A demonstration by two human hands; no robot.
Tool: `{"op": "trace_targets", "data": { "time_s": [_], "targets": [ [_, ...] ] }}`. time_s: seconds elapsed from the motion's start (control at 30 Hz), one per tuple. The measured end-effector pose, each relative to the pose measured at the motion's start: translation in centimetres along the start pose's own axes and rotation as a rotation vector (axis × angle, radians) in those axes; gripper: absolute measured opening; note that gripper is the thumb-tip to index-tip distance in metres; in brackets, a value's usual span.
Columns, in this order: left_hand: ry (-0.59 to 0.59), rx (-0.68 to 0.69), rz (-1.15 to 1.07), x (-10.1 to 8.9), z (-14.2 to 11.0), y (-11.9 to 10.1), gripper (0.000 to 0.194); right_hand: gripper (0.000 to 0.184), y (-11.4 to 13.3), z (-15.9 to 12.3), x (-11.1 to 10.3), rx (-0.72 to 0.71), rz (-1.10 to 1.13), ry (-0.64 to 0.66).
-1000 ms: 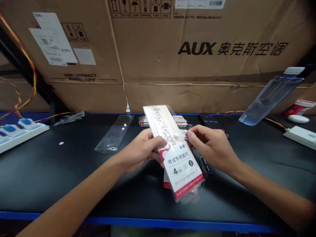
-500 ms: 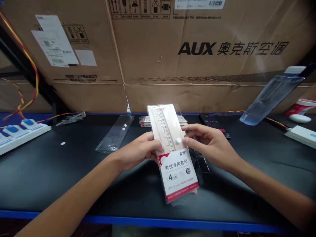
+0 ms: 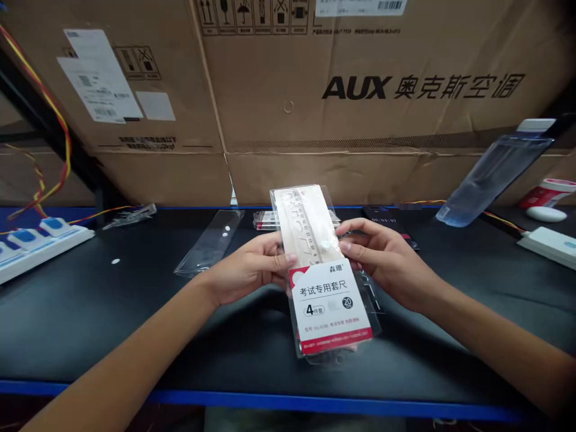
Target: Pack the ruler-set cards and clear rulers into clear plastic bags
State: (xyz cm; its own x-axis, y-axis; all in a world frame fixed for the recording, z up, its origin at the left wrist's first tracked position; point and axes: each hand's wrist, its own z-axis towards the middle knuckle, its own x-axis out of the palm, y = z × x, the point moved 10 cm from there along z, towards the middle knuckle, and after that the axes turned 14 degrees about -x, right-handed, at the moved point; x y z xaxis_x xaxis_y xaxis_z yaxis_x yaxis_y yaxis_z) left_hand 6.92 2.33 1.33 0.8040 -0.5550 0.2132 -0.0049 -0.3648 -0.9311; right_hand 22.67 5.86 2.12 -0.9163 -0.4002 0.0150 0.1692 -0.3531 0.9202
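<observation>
A clear-sleeved ruler set (image 3: 306, 234) is tilted up over the middle of the table, its white and red label card (image 3: 335, 306) toward me. My left hand (image 3: 256, 267) grips its left edge, thumb on the front and fingers behind. My right hand (image 3: 382, 258) pinches the right edge, near a small round white dot on the sleeve. Beneath and to the right, a transparent piece with dark markings (image 3: 371, 294) shows partly. Behind the set, more packs (image 3: 264, 220) with red and white cards are mostly hidden.
An empty clear sleeve (image 3: 209, 243) lies left of my hands. A phone (image 3: 382, 217) showing a timer is behind my right hand. A water bottle (image 3: 495, 174) leans at the right. A power strip (image 3: 45, 249) is at the left; a large carton (image 3: 279, 72) stands behind.
The ruler set's lower end has swung slightly right, and its label faces me more squarely. My right fingers have closed in on its right edge. The left hand keeps its grip.
</observation>
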Motion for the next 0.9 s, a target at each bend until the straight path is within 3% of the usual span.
{"op": "trace_targets", "data": {
  "time_s": [0.13,0.33,0.67,0.9],
  "targets": [
    [-0.032,-0.003,0.062,-0.3,0.2,0.2,0.032,0.012,1.2,0.0,0.1,-0.084,-0.170,0.007],
    [-0.007,0.002,0.099,-0.2,0.5,0.5,0.031,0.022,1.1,0.1,0.7,-0.093,-0.127,0.039],
    [0.053,0.005,0.114,1.0,0.1,0.3,0.024,0.023,-0.6,-0.1,1.4,0.048,-0.026,0.154],
    [0.028,-0.019,0.208,1.6,0.5,0.8,0.025,0.021,-2.0,-0.4,1.4,0.101,-0.058,0.148]
  ]
}}
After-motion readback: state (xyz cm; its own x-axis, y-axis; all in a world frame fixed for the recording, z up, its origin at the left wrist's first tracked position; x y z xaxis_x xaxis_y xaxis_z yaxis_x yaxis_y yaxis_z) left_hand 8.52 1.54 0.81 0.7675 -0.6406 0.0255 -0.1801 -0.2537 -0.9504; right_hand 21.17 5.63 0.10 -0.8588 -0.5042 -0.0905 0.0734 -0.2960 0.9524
